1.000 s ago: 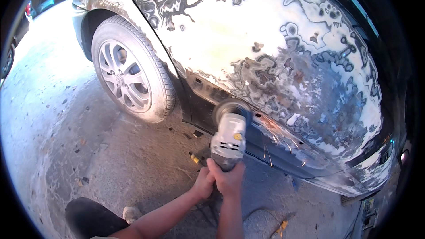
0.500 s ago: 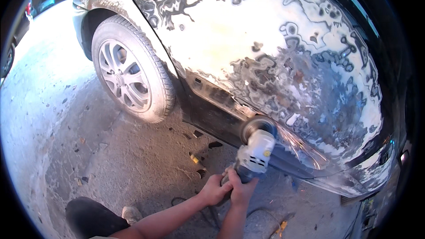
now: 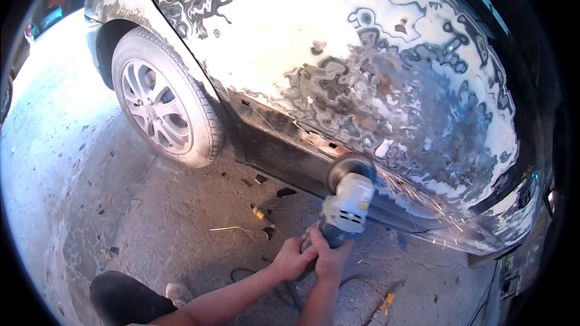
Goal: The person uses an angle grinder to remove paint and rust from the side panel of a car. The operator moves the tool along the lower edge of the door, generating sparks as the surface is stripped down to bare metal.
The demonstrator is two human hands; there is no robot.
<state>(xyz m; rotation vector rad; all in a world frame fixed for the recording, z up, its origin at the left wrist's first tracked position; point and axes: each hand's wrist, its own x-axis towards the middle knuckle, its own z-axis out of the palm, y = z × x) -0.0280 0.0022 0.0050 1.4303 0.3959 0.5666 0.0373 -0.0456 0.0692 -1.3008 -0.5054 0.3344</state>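
Note:
Both my hands are closed around the body of a white and dark angle grinder. My left hand wraps its rear grip, and my right hand holds it just beside, close to the left one. A round spinning disc at the grinder's head meets the lower edge of the car door. Orange sparks fly off to the right along the dark sill. The door shows patchy white filler, dark rings and bare grey metal.
A dusty car wheel stands at the left. On the concrete floor lie dark fragments, a yellow-tipped object, another yellow item and a cable. My shoe and dark-clad knee show below.
The car has shifted left in the view, while the grinder and my hands hold nearly the same place in it. The disc now meets the door edge farther right, and the sparks spread farther right.

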